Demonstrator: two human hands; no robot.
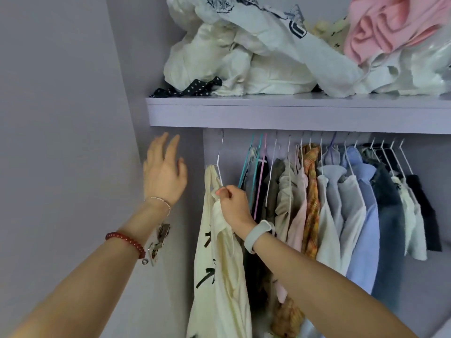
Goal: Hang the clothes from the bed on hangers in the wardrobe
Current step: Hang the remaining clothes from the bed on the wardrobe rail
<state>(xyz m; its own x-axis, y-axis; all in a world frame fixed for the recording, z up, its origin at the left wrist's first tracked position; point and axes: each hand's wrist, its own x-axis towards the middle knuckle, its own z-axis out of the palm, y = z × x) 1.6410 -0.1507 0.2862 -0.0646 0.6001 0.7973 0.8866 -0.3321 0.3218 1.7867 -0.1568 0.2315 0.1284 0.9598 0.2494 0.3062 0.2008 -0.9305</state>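
Cream sleeveless top with black printed marks [214, 264] hangs on a thin white wire hanger [219, 167] at the far left end of the wardrobe's hanging space, hook up under the shelf edge. Rail itself hidden behind the shelf front.

Right hand [233, 203], white band on the wrist, pinches the cream fabric at the hanger's right shoulder; fingers curled round the cloth. Left hand [163, 172] raised just left of the hanger, fingers spread and straight, holding nothing, held before the lilac side wall [73, 142]. Thin silver chain and red bead bracelet on that forearm.

To the right of the cream top: bare teal and pink hangers [256, 172], then a packed row of hung garments [341, 203] on white hangers: olive, beige, pale pink, an orange plaid, white and light blue shirts, dark grey-blue, white, black at the far right. A small gap separates the cream top from this row.

Above: lilac wardrobe shelf [268, 113] carrying a loose heap of white and cream cloth [244, 57], one piece with dark print, a black polka-dot strip [190, 87] at its left edge, and a pink bundle [390, 28] at the right, partly under clear plastic.

Metal door hinge [158, 240] on the left panel, partly behind the left forearm.
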